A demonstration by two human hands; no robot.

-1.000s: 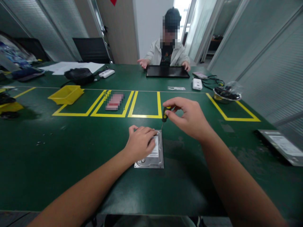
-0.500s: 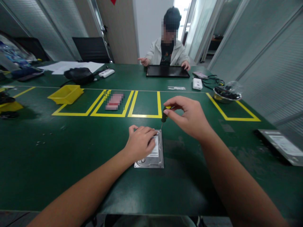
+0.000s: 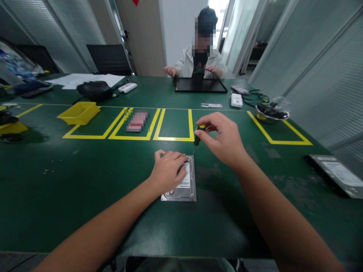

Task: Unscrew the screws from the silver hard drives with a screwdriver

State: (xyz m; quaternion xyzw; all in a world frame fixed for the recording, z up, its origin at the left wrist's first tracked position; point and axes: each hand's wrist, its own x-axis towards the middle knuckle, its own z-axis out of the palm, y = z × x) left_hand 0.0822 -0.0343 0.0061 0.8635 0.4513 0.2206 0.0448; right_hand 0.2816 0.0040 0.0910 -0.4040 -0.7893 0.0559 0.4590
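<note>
A silver hard drive (image 3: 184,189) lies flat on the green table (image 3: 85,189) in front of me. My left hand (image 3: 168,169) rests on its top, fingers curled down and pressing it. My right hand (image 3: 224,139) pinches the black and yellow handle of a small screwdriver (image 3: 197,135), held upright with its thin tip at the drive's far right corner.
Yellow tape boxes mark the table beyond the drive. A yellow bin (image 3: 79,112) stands at the left, a metal bowl (image 3: 270,113) at the right, a flat grey device (image 3: 337,173) at the far right. Opposite, a person (image 3: 200,56) works over a dark tablet (image 3: 200,85).
My right hand has shifted slightly up and turned on the screwdriver handle. My left hand and the drive have stayed put. The person opposite lifted both hands above the tablet.
</note>
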